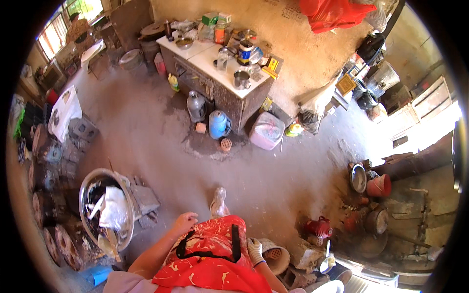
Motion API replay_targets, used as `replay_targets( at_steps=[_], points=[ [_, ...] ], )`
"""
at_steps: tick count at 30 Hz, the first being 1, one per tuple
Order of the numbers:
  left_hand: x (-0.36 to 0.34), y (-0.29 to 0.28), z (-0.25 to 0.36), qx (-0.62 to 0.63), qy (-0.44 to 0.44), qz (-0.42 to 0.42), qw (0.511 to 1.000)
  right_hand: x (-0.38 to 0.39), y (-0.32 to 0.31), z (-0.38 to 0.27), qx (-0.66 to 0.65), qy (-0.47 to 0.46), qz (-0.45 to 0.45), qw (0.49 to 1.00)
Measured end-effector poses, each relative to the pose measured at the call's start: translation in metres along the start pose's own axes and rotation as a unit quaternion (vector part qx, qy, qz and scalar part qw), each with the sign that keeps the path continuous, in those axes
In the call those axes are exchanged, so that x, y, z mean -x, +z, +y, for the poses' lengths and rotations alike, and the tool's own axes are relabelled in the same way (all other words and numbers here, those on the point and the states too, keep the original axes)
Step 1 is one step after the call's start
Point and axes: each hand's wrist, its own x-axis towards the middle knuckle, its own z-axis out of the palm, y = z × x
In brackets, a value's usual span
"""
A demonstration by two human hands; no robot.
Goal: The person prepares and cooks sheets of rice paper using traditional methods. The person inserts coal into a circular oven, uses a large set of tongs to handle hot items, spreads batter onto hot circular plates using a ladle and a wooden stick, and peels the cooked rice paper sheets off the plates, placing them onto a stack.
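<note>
My left hand [184, 222] is bare and held out beside the red patterned apron [207, 244] that I wear. Its fingers are loosely bent and apart, with nothing seen in them. On the other side, my right hand [255, 250] wears a whitish knit glove and hangs close to the apron's edge. Its fingers look loosely stretched, and I see nothing in them. Just right of the glove is a pale round container [281, 262] with a honeycomb coal briquette [274, 254] inside. One shoe [219, 202] reaches forward on the floor below.
At left, a large metal basin [131, 215] holds a white bag and utensils, beside concrete blocks [84, 128]. Ahead, a cluttered cabinet [207, 59] stands behind a blue thermos [219, 124], a grey flask [196, 106] and a plastic tub [266, 131]. A red kettle [318, 227] sits right. Another person [77, 30] is far left.
</note>
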Motion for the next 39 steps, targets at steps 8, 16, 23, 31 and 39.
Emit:
replay_targets(
  at_steps=[8,16,23,31,39],
  points=[
    [-0.16,-0.015,0.161,-0.146,0.195,-0.116,0.963,-0.102,0.032,-0.252,-0.231,-0.108,-0.091,0.963],
    [-0.229,0.049,0.205,-0.121,0.215,-0.391,0.887,-0.097,0.024,-0.268,-0.368,-0.022,0.083,0.926],
    [-0.177,0.121,0.178,-0.158,0.381,-0.512,0.753,-0.022,0.041,-0.21,-0.318,0.002,0.301,0.899],
    [-0.133,0.146,0.139,-0.163,0.195,-0.639,0.726,0.04,0.089,-0.2,-0.401,0.053,0.41,0.818],
    [-0.073,0.178,0.123,-0.304,0.305,-0.766,0.477,0.141,0.081,-0.202,-0.441,0.177,0.491,0.73]
  ],
)
